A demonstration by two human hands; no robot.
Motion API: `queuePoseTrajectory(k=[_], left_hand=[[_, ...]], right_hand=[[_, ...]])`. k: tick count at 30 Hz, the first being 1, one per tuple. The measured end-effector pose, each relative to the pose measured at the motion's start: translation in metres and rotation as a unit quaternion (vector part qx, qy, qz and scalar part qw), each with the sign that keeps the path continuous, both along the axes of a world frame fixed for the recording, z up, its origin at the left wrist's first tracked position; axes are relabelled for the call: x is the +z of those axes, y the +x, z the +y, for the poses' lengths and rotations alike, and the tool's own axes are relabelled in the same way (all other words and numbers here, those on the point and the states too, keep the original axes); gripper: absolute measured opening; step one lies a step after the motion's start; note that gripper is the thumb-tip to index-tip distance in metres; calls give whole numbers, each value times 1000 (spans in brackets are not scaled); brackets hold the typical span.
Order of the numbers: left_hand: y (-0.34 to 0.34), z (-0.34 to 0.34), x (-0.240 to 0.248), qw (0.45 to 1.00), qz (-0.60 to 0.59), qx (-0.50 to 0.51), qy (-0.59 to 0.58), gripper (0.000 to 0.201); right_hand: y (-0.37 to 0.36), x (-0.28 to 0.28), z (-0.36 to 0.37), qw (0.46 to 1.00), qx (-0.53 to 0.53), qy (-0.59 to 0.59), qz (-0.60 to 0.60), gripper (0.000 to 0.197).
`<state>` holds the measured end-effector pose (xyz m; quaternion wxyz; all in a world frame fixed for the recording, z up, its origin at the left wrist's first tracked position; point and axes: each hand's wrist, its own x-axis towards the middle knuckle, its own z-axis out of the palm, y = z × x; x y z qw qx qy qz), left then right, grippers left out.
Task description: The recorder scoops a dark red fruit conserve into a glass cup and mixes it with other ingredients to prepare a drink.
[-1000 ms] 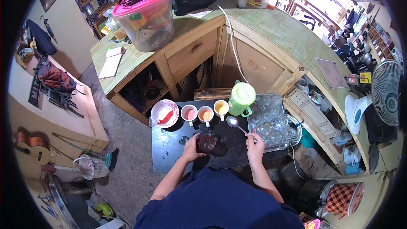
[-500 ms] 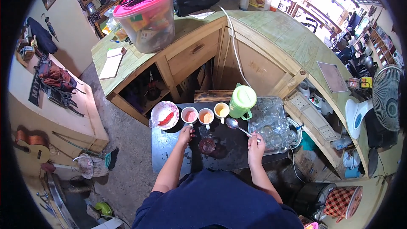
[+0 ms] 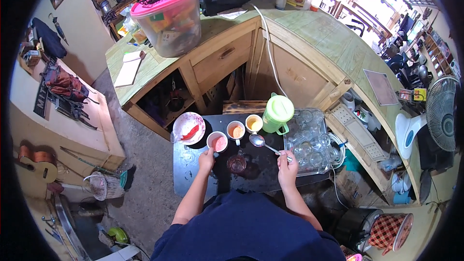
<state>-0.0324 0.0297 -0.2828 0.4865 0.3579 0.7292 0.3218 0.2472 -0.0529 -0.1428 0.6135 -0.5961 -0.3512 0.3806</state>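
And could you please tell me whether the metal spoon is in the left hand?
No, the right hand holds the metal spoon by its handle.

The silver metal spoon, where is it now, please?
In the head view, right of centre, the right hand holds the spoon, its bowl near the white cup with yellow contents.

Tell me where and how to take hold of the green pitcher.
Take the pitcher by its handle, probably best from the near side: the loop juts to the near right, the pitcher stands upright, and the tray of glasses crowds its right.
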Motion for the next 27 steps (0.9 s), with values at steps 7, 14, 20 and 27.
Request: queuePoseTrajectory(k=[7,14,20,27], left_hand=[[15,-25,132,985,42,-2,166,43],[17,-50,175,964,59,-77,249,36],[20,-51,184,962,51,-91,254,38],[24,-48,188,951,88,-112,276,41]], right_hand=[[-30,53,3,967,77,140,-199,14],[-39,81,19,829,140,277,-465,15],[-42,82,15,771,176,268,-550,17],[-39,78,15,785,195,246,-534,12]])
